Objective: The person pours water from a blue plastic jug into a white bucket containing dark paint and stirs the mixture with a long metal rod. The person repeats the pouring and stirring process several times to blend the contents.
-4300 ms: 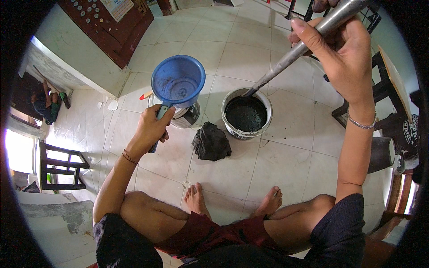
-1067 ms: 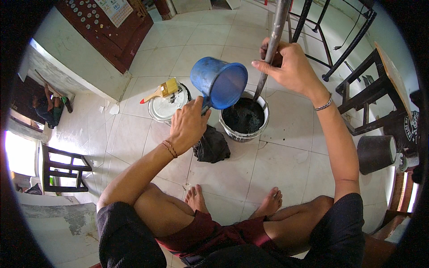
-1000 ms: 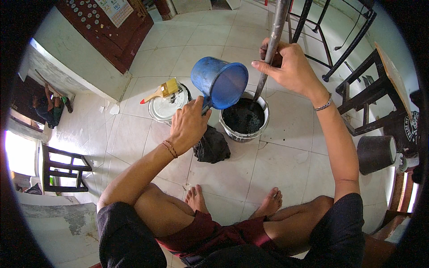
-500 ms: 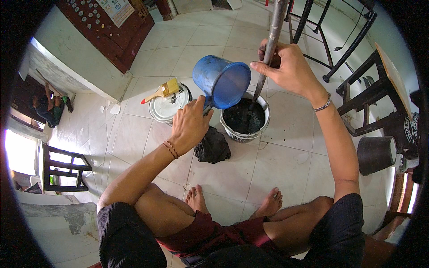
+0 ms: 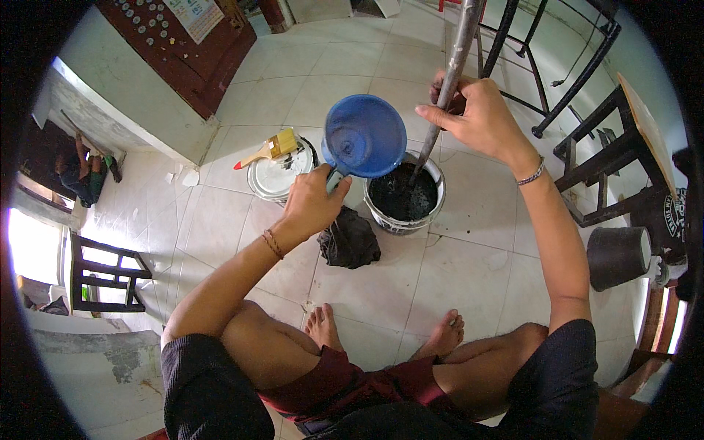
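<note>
By its handle, my left hand [image 5: 312, 198] holds a blue plastic dipper [image 5: 364, 136]. The dipper is tilted so its inside shows, close above the left rim of a white bucket [image 5: 405, 227] of black liquid [image 5: 402, 194]. My right hand [image 5: 477, 114] grips a long grey metal pipe [image 5: 456, 62], whose lower end stands in that liquid. Left of the dipper, a paintbrush [image 5: 268, 149] with a yellow and red handle rests across a lidded white can [image 5: 273, 178]. A crumpled black plastic bag [image 5: 349, 240] lies on the floor between the can and the bucket.
Black metal frames [image 5: 528, 66] and a dark wooden stool [image 5: 616, 139] stand to the right, near a dark bucket [image 5: 618, 257] lying on its side. A dark wooden chair [image 5: 110, 273] is at left. Another person [image 5: 84, 169] sits farther off at far left.
The dipper has turned more upright, showing more of its inside. My left hand has shifted slightly. My right hand and the pipe have moved a little to the right.
</note>
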`<state>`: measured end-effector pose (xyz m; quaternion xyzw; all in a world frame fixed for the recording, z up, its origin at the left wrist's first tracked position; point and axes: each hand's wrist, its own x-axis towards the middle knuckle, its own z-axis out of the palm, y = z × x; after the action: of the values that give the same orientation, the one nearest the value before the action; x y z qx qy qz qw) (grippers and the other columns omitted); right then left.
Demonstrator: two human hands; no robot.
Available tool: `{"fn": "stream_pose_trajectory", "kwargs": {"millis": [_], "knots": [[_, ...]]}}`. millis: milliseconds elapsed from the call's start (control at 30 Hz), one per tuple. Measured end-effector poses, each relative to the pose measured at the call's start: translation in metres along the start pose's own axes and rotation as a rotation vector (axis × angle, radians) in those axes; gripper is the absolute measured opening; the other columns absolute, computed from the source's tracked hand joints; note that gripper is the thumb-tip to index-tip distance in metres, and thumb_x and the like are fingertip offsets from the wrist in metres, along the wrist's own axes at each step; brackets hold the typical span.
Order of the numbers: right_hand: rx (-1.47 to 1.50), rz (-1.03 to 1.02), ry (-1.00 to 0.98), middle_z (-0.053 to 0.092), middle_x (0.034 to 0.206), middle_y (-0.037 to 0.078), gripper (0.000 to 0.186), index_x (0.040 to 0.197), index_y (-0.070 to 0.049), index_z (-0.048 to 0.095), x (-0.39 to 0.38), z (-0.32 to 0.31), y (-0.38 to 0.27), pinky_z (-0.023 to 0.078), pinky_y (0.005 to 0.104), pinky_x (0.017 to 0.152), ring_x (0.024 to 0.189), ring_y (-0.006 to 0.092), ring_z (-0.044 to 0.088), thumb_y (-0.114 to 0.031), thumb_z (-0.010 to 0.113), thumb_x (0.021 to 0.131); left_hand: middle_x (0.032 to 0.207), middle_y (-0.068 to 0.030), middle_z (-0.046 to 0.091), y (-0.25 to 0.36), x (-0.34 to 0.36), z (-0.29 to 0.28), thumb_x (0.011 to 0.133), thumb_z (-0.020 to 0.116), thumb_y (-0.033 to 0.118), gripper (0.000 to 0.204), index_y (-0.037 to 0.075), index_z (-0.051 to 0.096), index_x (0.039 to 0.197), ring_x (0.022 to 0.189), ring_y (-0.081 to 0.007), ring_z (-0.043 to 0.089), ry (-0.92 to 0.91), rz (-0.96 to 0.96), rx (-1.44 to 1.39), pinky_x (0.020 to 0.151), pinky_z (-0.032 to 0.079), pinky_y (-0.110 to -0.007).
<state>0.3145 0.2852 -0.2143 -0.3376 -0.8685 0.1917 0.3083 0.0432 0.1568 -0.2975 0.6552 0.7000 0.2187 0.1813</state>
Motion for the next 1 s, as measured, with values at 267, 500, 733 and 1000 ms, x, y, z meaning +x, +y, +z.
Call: {"fn": "stream_pose_trajectory", "kwargs": {"millis": [267,500,733,1000], "knots": [[0.383,0.078,-0.104,0.075,0.079,0.011,0.028,0.09,0.002,0.073,-0.013,0.055,0.029,0.056,0.0334,0.071,0.073,0.0153,0.069,-0.024,0.083,0.088,0.063,-0.0153,0.065,-0.017,-0.003,-0.027,0.1,0.064,0.036,0.042,-0.006,0.065,0.094,0.048,-0.0192,0.064,-0.057,-0.266,-0.327,0.045,0.051,-0.034],[0.262,-0.126,-0.087,0.068,0.071,0.017,0.026,0.084,0.001,0.066,-0.023,0.096,0.046,0.051,0.0401,0.064,0.064,0.0325,0.067,-0.02,0.08,0.088,0.073,-0.0051,0.058,-0.044,-0.009,-0.042,0.101,0.063,0.037,0.042,-0.004,0.06,0.094,0.048,-0.0128,0.057,-0.018,-0.414,-0.533,0.041,0.047,-0.03],[-0.009,-0.109,-0.12,0.067,0.07,0.019,0.029,0.08,0.001,0.065,-0.028,0.09,0.05,0.051,0.0427,0.062,0.064,0.0371,0.066,-0.024,0.079,0.086,0.073,-0.0049,0.056,-0.073,-0.016,-0.053,0.099,0.065,0.037,0.041,-0.003,0.058,0.094,0.047,-0.0133,0.057,0.036,-0.473,-0.527,0.041,0.047,-0.03],[0.357,0.097,-0.012,0.069,0.068,0.015,0.03,0.078,0.001,0.067,-0.03,0.095,0.04,0.052,0.038,0.062,0.06,0.0255,0.067,-0.023,0.081,0.089,0.071,-0.0054,0.054,-0.091,-0.021,-0.057,0.099,0.065,0.034,0.039,-0.004,0.056,0.094,0.047,-0.0164,0.06,0.082,-0.541,-0.514,0.04,0.049,-0.031]]}}
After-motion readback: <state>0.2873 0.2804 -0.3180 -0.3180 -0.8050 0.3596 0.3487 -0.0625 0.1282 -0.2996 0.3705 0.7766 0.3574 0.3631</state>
